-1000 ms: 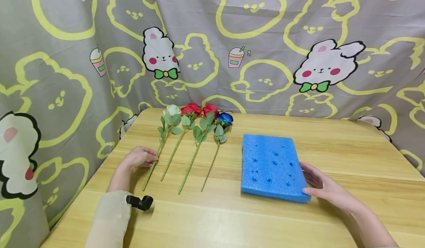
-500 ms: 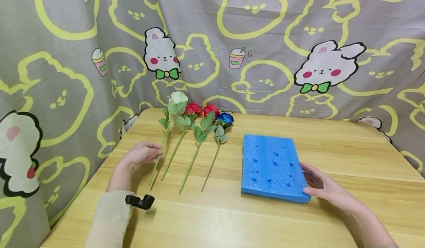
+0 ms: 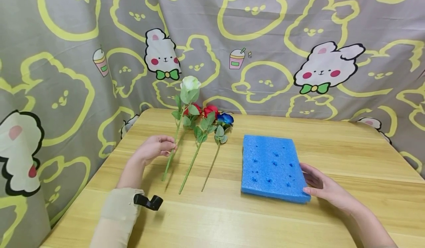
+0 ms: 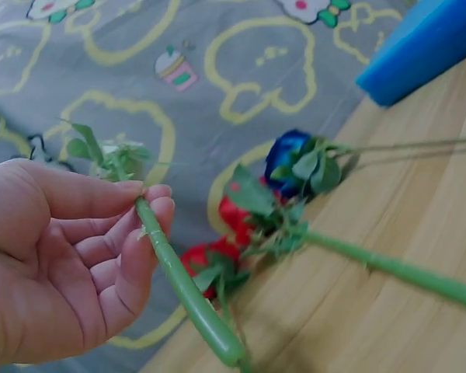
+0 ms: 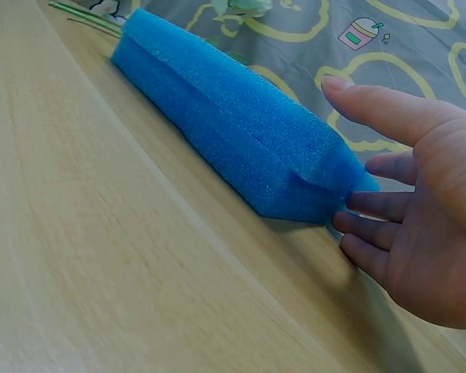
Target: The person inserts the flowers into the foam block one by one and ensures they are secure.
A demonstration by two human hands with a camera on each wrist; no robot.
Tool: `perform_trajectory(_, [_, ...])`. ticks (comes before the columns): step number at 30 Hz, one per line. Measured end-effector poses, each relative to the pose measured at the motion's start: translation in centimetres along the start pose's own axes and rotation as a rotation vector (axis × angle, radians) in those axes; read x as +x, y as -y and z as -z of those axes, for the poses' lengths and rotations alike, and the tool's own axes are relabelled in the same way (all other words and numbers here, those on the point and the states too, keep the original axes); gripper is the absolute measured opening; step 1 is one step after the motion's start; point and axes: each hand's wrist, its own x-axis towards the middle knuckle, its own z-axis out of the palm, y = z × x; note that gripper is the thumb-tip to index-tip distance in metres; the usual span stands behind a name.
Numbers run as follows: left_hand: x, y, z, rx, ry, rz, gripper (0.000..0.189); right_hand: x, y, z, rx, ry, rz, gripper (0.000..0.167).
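Note:
My left hand (image 3: 153, 150) pinches the green stem of a white artificial rose (image 3: 190, 83) between thumb and fingers. The rose is raised off the table and tilted, bloom up. In the left wrist view its stem (image 4: 188, 286) points down past my fingertips. Behind it lies a red rose (image 3: 195, 108), partly hidden. Another red rose (image 3: 210, 111) and a blue rose (image 3: 225, 119) lie to its right. My right hand (image 3: 325, 187) rests at the right edge of a blue foam block (image 3: 270, 166) dotted with holes. In the right wrist view its fingers touch the block's end, loosely extended.
The wooden table (image 3: 212, 218) carries the block and the lying roses. A grey patterned curtain (image 3: 206, 19) hangs along the back and left sides. On my left wrist sits a black mount (image 3: 148, 202).
My left hand has lifted the white rose off the table and carried it rightward, over the neighbouring red rose. The right hand and the foam block have stayed in place.

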Motion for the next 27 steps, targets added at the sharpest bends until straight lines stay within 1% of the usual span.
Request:
perform_trajectory(5, [0.7,-0.8,-1.6,-0.023,-0.006,-0.040,0.019,-0.1,-0.2,0.0,-0.005,-0.003,-0.005,0.064])
perform_trajectory(10, [0.9,-1.9,-3.3,-0.028,0.001,-0.088,0.020,-0.1,-0.3,0.0,0.004,-0.001,-0.010,0.065])
perform_trajectory(13, [1.1,-2.4,-4.3,0.001,0.013,-0.122,0.018,-0.1,-0.2,0.0,0.005,0.001,-0.018,0.065])
perform_trajectory(16, [1.3,-2.8,-5.2,0.046,0.031,-0.140,0.017,-0.1,-0.1,0.0,0.002,0.006,-0.022,0.065])
perform_trajectory(22, [1.6,-3.4,-7.1,0.121,0.043,-0.142,0.016,-0.1,0.0,0.1,-0.010,0.009,-0.038,0.064])
perform_trajectory(27, [1.9,-3.9,-8.3,0.151,0.070,-0.155,0.018,-0.1,0.0,0.1,-0.018,0.010,-0.034,0.064])
